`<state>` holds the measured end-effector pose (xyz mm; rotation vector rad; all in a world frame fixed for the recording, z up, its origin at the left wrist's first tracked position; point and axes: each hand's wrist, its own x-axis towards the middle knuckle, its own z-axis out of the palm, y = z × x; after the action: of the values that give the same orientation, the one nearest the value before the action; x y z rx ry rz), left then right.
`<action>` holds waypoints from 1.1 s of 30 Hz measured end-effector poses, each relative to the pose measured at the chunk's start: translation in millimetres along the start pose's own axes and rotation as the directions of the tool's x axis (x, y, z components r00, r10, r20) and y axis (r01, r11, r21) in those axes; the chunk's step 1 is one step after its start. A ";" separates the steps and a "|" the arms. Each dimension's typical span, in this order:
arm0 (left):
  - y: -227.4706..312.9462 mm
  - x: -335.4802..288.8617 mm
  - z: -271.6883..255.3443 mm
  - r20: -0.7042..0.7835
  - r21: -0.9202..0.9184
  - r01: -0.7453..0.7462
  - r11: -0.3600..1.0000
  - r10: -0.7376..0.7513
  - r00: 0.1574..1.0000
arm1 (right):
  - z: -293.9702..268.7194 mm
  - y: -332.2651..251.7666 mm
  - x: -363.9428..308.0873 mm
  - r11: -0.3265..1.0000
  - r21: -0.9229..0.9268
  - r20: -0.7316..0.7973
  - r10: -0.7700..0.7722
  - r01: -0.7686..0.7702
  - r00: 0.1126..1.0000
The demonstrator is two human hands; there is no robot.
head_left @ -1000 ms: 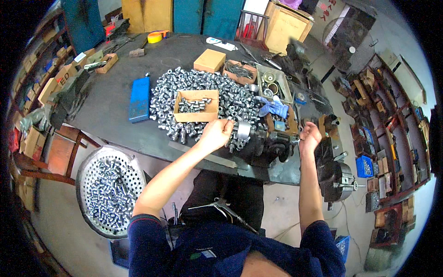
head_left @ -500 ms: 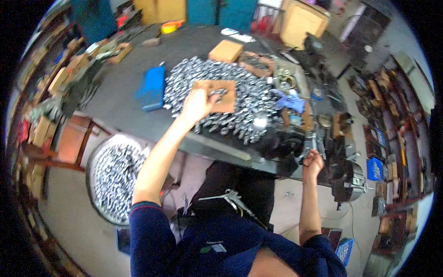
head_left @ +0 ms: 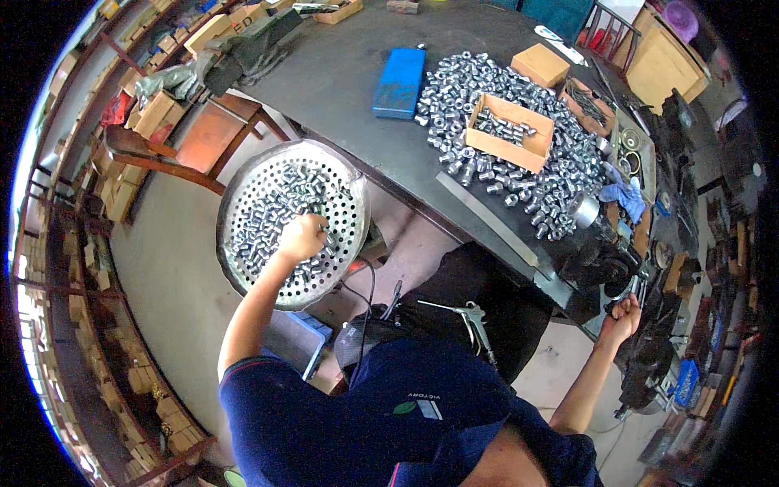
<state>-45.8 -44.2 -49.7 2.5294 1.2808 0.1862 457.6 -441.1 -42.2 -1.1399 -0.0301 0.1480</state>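
Note:
My left hand [head_left: 302, 238] is down in a round perforated metal pan [head_left: 354, 213], on top of a heap of small metal fittings [head_left: 280, 203]. Its fingers are curled among them, and their tips are partly hidden. Over on the right, my right hand [head_left: 621, 319] is closed round a slim metal lever [head_left: 640, 286] beside a dark bench machine [head_left: 604, 264]. On the table, a large pile of shiny metal fittings [head_left: 462, 85] surrounds an open cardboard box [head_left: 507, 152] with several fittings inside.
A blue case [head_left: 399, 84] and a closed cardboard box [head_left: 540, 65] border the pile. Blue cloth or glove [head_left: 623, 195] lies near the machine. An air blow gun [head_left: 472, 316] rests by my lap. A wooden chair [head_left: 207, 138] stands beyond the pan; shelves [head_left: 97, 325] line the left.
My left hand has moved from the cardboard box on the table down left into the pan. My right hand stays at the lever. The view has swung left.

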 end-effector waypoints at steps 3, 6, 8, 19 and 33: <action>-8.7 12.3 24.7 0.058 0.155 0.027 0.988 -0.036 0.998 | -12.1 4.1 8.6 1.000 0.029 0.046 0.005 -0.006 0.999; -5.1 23.5 25.4 0.069 0.175 0.093 0.980 -0.106 0.992 | -11.7 4.0 8.1 0.995 0.093 0.057 0.037 -0.042 0.998; -9.3 23.9 17.2 0.135 0.060 0.079 0.995 -0.087 0.987 | -20.0 7.4 9.3 0.997 0.075 0.122 -0.005 -0.004 0.993; 22.8 27.2 -5.5 0.320 0.274 0.036 0.961 -0.127 0.939 | 5.0 -5.0 -5.8 0.992 0.085 -0.040 0.098 -0.095 0.994; 100.1 69.2 -27.0 0.258 -0.831 0.105 0.546 0.212 0.942 | 6.5 -5.9 -10.6 0.991 0.119 -0.021 0.072 -0.069 0.997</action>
<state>65.3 -38.8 6.7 1.6405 0.6939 0.2890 447.1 -439.1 -33.5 -1.0250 0.0414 0.1956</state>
